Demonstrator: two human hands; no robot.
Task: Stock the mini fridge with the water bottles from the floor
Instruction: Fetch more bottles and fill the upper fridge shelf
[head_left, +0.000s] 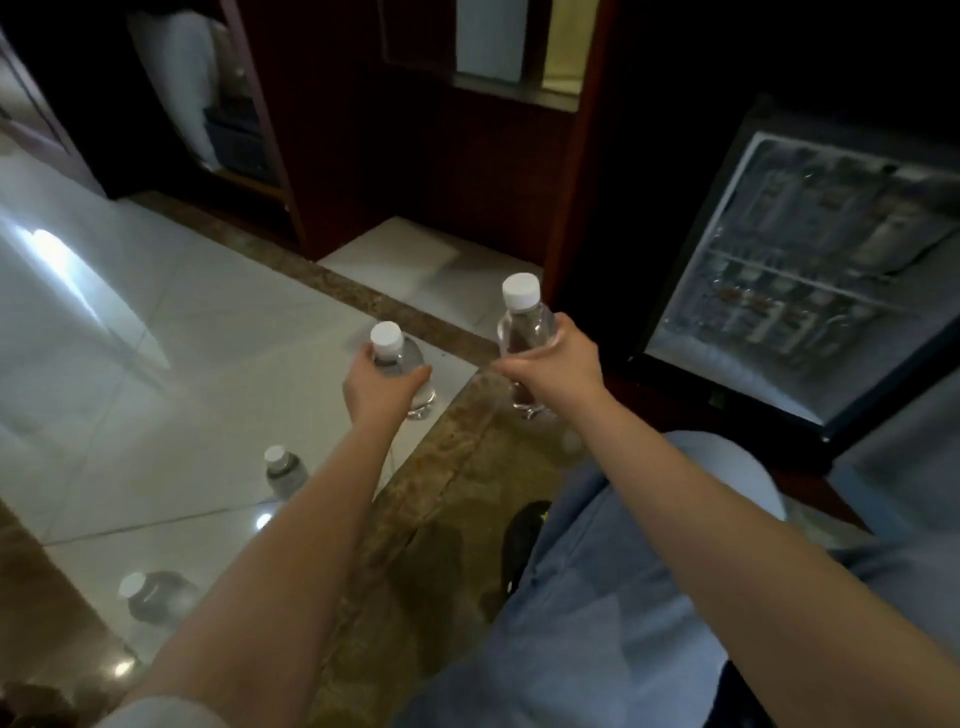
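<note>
My left hand (375, 387) grips a clear water bottle (410, 364) with a white cap, held low over the white floor tiles. In my right hand (558, 361) is a second clear, white-capped bottle (524, 325), held upright and higher, just left of the mini fridge. The mini fridge (795, 291) stands open at the right, its lit interior showing wire shelves with several bottles and cans. Two more water bottles stand on the floor at the left: one (283, 470) beside my left forearm, another (150, 592) nearer the bottom left.
Dark wood cabinetry (415, 130) rises behind the bottles and frames the fridge. A brown marble strip (447, 467) crosses the glossy white tiles. My knee in light blue trousers (623, 571) fills the lower middle, close to the fridge's front.
</note>
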